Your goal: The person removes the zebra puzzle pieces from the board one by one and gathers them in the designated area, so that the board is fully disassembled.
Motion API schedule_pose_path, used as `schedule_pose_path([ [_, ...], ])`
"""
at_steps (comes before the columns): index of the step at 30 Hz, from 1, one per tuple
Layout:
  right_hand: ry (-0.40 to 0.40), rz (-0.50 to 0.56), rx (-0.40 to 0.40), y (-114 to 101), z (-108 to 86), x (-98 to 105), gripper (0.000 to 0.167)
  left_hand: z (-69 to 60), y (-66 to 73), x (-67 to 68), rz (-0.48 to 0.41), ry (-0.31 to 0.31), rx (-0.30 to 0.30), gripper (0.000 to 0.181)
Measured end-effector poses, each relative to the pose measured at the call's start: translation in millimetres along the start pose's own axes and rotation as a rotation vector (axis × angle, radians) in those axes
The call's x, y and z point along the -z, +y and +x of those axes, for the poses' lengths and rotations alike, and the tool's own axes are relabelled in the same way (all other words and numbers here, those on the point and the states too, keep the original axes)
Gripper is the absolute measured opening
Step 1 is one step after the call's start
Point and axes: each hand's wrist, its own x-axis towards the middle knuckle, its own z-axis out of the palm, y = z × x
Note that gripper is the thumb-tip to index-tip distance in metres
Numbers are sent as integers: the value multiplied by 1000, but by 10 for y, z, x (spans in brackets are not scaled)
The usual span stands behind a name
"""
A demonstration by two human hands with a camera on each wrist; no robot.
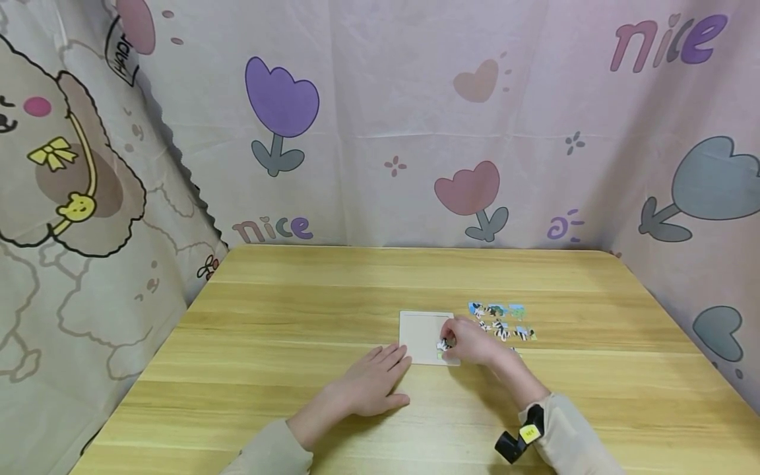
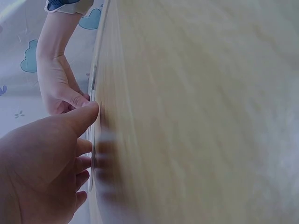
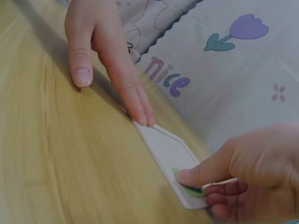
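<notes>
A white, shallow puzzle tray (image 1: 420, 335) with a raised rim lies flat on the table. My left hand (image 1: 374, 381) rests palm down at its lower left corner, fingers extended and fingertips on the edge; in the right wrist view the left hand (image 3: 112, 60) touches the tray's far end. At the lower right corner, my right hand (image 1: 472, 340) pinches a puzzle piece (image 1: 442, 345) with green and black-and-white print between thumb and curled fingers. The right wrist view shows the right thumb over the green part of this puzzle piece (image 3: 192, 190), low against the tray; fingers partly hide it.
Several loose puzzle pieces (image 1: 501, 330) with blue, green and black-and-white print lie right of the tray, some partly behind the right hand. The wooden table (image 1: 267, 316) ends at a printed cloth backdrop (image 1: 380, 119). A black wrist camera (image 1: 519, 435) sits on the right sleeve.
</notes>
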Motion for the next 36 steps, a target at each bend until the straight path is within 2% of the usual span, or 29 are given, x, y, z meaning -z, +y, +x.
schedule_pose_path([
  [6, 42, 55, -1, 30, -21, -40, 29, -4, -12, -16, 0, 8, 1, 69],
  [9, 66, 81, 30, 49, -35, -47, 27, -5, -15, -17, -2, 14, 0, 69],
  [13, 77, 164, 95, 111, -62, -22, 20, -5, -12, -13, -6, 17, -2, 69],
  [18, 106, 289, 108, 241, -115, 67, 17, -1, -8, -17, -11, 17, -7, 69],
  [25, 134, 399, 38, 476, -290, 264, 20, -13, 2, -9, -11, 11, -8, 70],
  [32, 172, 435, 3, 730, -543, 433, 26, -12, -1, -19, -4, 6, -16, 70],
  [36, 193, 423, -47, 853, -695, 518, 28, -4, -10, -40, 9, 11, -20, 70],
])
